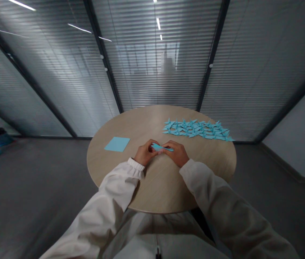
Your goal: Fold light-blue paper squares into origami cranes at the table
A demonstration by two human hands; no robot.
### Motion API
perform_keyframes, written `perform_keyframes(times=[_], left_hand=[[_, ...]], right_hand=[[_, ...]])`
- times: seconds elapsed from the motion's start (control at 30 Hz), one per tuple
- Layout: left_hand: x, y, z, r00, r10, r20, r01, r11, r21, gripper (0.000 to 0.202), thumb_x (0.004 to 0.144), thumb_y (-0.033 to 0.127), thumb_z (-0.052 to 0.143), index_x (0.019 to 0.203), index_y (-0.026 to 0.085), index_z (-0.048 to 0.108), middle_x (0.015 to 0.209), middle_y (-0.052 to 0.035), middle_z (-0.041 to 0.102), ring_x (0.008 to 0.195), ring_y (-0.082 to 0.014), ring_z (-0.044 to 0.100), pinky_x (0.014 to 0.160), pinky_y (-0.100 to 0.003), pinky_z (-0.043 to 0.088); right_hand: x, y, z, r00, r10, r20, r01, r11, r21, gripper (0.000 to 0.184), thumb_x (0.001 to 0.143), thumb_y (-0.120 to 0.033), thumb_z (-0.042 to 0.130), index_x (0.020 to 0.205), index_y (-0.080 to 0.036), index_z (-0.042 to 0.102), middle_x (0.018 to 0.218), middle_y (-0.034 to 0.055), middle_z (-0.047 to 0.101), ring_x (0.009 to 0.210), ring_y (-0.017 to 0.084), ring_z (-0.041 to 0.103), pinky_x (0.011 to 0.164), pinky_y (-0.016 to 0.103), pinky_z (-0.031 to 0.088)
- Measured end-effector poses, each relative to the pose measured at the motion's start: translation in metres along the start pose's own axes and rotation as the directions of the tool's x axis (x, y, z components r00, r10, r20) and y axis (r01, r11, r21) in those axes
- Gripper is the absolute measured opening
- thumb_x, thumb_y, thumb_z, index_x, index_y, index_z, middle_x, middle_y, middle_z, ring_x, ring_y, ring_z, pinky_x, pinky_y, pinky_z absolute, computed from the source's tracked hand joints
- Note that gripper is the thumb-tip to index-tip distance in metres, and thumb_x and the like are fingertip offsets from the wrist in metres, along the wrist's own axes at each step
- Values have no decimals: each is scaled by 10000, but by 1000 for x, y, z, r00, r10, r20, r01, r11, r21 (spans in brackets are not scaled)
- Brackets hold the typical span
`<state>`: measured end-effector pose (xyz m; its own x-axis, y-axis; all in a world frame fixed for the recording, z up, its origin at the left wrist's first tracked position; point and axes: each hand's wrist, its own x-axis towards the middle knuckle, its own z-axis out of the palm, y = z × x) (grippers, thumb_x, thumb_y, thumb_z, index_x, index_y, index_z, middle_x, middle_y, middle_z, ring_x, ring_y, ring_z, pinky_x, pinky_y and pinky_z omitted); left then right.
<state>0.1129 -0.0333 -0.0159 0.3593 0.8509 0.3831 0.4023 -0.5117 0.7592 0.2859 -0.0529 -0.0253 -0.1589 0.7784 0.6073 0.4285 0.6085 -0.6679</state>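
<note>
I am watching both hands meeting over the middle of the round wooden desk point(152, 190). The left hand point(145, 154) is closing its fingers point(152, 146) around the near end of a small, partly folded blue paper piece point(163, 147). The right hand point(177, 153) is pinching the other end, so both hands are gripping the same piece. From here I cannot tell whether the paper is touching the desk or hanging just above it. White sleeves point(120, 187) are covering both arms down to the wrists.

A flat blue sheet point(117, 144) is lying on the left part of the desk, well apart from the hands. A cluster of folded blue paper cranes point(195, 129) is sitting in rows on the far right part of the desk, packed close together. A glass wall with shut blinds point(155, 64) is standing behind the far edge of the desk.
</note>
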Motion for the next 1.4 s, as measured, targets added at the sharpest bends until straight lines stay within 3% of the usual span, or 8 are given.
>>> perform_keyframes(times=[0.3, 0.53, 0.77, 0.93, 1.13, 1.4], left_hand=[[0, 0, -1, 998, 37, -57, -30, 993, 112, 280, 667, 394, 644, 799, 168, 546, 599, 47, 550, 522, -74, 500, 513, -171, 392], [-1, 2, -2, 998, 19, -63, -13, 996, 83, 293, 634, 386, 671, 767, 165, 532, 566, 56, 541, 510, -72, 501, 496, -164, 388], [0, -2, 2, 996, -85, 11, 85, 978, -189, 363, 645, 430, 660, 831, 134, 561, 599, 9, 611, 549, -110, 565, 547, -211, 450], [2, -4, 1, 993, -107, -53, 82, 933, -350, 417, 622, 423, 687, 891, 113, 618, 686, -31, 633, 589, -121, 575, 601, -256, 493], [3, -1, -2, 993, -111, -40, 86, 914, -397, 392, 618, 338, 707, 937, 119, 639, 655, 3, 596, 567, -94, 554, 594, -238, 485], [1, -2, -1, 990, -138, -25, 115, 898, -424, 344, 584, 314, 733, 845, 113, 636, 626, 0, 606, 568, -108, 581, 600, -240, 495]], right_hand=[[0, -3, 0, 1000, 17, -16, -17, 1000, 10, 162, 778, -318, 576, 738, -212, 691, 733, 34, 639, 694, 145, 577, 684, 260, 440], [1, -1, 0, 999, 30, -29, -28, 999, 42, 178, 774, -333, 571, 732, -202, 683, 725, 28, 631, 674, 138, 572, 675, 250, 445], [3, -1, -2, 996, 91, -23, -88, 990, 106, 208, 775, -356, 558, 743, -191, 681, 739, 35, 633, 698, 144, 577, 691, 261, 451], [2, 6, 0, 988, 155, -6, -152, 978, 140, 207, 754, -363, 571, 757, -180, 667, 761, 31, 639, 711, 145, 578, 696, 261, 449], [0, 9, 3, 985, 167, 52, -172, 977, 129, 193, 738, -342, 584, 800, -177, 663, 789, 23, 648, 737, 143, 581, 696, 246, 434], [0, 8, 5, 973, 221, 64, -227, 967, 116, 235, 719, -410, 598, 736, -186, 667, 696, -9, 636, 638, 124, 549, 612, 227, 412]])
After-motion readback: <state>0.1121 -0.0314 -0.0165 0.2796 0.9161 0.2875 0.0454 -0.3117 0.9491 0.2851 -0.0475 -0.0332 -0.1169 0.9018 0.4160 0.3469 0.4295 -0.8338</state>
